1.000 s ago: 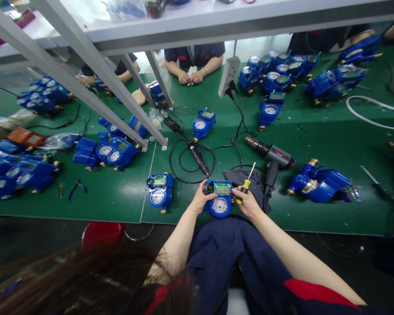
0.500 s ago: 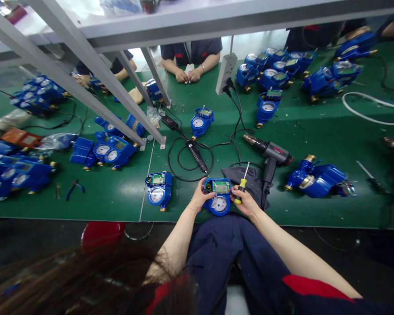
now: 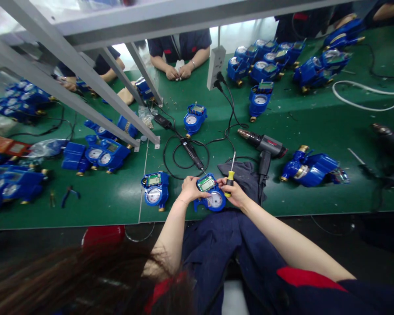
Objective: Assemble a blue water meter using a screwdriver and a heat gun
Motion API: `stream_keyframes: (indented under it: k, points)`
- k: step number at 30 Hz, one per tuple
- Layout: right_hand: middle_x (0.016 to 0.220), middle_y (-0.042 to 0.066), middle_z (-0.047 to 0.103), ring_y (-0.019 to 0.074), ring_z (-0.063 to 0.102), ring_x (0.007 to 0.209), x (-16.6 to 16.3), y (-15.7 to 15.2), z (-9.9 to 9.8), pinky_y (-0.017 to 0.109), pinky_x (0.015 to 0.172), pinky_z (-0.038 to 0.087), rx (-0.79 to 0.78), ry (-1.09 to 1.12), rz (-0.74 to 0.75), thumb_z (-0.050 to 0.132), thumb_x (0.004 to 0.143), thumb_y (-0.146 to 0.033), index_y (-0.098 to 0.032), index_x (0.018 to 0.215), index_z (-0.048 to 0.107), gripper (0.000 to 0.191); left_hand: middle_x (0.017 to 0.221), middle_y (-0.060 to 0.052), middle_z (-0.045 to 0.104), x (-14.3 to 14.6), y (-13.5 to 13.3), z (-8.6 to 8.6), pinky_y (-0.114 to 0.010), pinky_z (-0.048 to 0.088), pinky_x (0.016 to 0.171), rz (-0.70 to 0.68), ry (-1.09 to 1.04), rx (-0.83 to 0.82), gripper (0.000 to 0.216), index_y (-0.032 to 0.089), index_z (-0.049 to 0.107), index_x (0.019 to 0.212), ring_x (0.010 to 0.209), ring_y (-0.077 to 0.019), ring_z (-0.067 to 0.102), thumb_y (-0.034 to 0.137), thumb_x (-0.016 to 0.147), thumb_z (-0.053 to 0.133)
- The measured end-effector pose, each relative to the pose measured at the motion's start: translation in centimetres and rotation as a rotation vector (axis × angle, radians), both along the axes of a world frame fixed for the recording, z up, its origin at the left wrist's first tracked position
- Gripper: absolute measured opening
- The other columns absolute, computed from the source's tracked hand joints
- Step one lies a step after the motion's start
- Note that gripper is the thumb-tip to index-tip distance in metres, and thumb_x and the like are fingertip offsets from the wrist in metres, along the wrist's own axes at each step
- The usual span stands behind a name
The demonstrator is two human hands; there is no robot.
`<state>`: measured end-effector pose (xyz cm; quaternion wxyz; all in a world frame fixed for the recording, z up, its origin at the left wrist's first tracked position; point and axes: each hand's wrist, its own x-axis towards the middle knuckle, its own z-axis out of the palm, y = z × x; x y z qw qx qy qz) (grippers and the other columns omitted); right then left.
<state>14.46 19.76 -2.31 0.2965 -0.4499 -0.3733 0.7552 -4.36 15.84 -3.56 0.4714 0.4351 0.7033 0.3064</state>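
Note:
A blue water meter (image 3: 212, 199) with a white dial lies at the near edge of the green table (image 3: 302, 131). My left hand (image 3: 190, 189) grips its left side and lifts the green display module (image 3: 206, 183), which is tilted. My right hand (image 3: 233, 192) rests against the meter's right side and holds a yellow-handled screwdriver (image 3: 230, 174), blade pointing away from me. A grey cloth (image 3: 246, 175) lies just behind the right hand.
Another blue meter (image 3: 154, 190) sits to the left. A soldering iron (image 3: 192, 154) with looped cable and a heat gun (image 3: 264, 146) lie behind. Several blue meters crowd the left and back right. Metal frame struts (image 3: 85, 78) slant overhead. Other people's hands (image 3: 179, 72) rest opposite.
The display module now tilts up off the meter under my left hand. The view has shifted right and the meter sits slightly turned.

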Motion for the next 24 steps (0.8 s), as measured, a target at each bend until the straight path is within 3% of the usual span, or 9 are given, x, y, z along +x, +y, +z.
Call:
stream_keyframes:
  k: [3,6,13,19,24]
  points:
    - [0.089,0.003,0.055,0.0112,0.051,0.077,-1.3,0.3,-0.2,0.029,0.073,0.044,0.024,-0.069,0.022,0.059,0.075,-0.026,-0.013,0.072,0.048,0.017,0.095,-0.006,0.055,-0.3,1.1,0.6,-0.037,0.036,0.090,-0.089,0.090,-0.008,0.073,0.021,0.059,0.096,0.097,-0.0285,0.051,0.035,0.028,0.083]
    - [0.085,0.002,0.056,0.0114,0.052,0.076,-1.8,0.2,-0.9,0.029,0.072,0.044,0.034,-0.198,0.014,0.059,0.077,-0.024,-0.012,0.079,0.053,0.013,0.087,-0.005,0.058,0.0,1.8,1.0,-0.035,0.036,0.087,-0.120,0.203,-0.027,0.056,0.021,0.061,0.090,0.092,-0.0267,0.054,0.033,0.039,0.080]
    - [0.071,-0.002,0.055,0.0084,0.052,0.062,-0.4,-1.7,-2.8,0.025,0.062,0.046,-0.081,-0.449,0.095,0.060,0.078,-0.023,-0.010,0.079,0.056,0.013,0.096,-0.009,0.057,0.7,2.5,1.6,-0.031,0.037,0.086,-0.183,0.361,-0.041,0.052,0.018,0.065,0.087,0.097,-0.0286,0.052,0.029,0.038,0.078]
    - [0.075,0.000,0.056,0.0082,0.053,0.063,-1.0,-1.8,-3.3,0.024,0.060,0.047,-0.135,-0.460,0.100,0.054,0.083,-0.029,-0.011,0.088,0.055,0.019,0.083,-0.006,0.062,-1.4,3.2,1.4,-0.034,0.039,0.085,-0.187,0.339,-0.045,0.046,0.019,0.068,0.081,0.090,-0.0266,0.056,0.033,0.039,0.079]
    - [0.069,-0.001,0.056,0.0088,0.052,0.060,-2.5,-1.7,-1.6,0.025,0.059,0.045,-0.039,-0.476,0.090,0.058,0.080,-0.036,-0.011,0.082,0.056,0.025,0.082,-0.007,0.067,-3.8,2.3,1.2,-0.035,0.045,0.079,-0.160,0.184,-0.072,0.050,0.016,0.068,0.087,0.081,-0.0226,0.060,0.036,0.042,0.079]
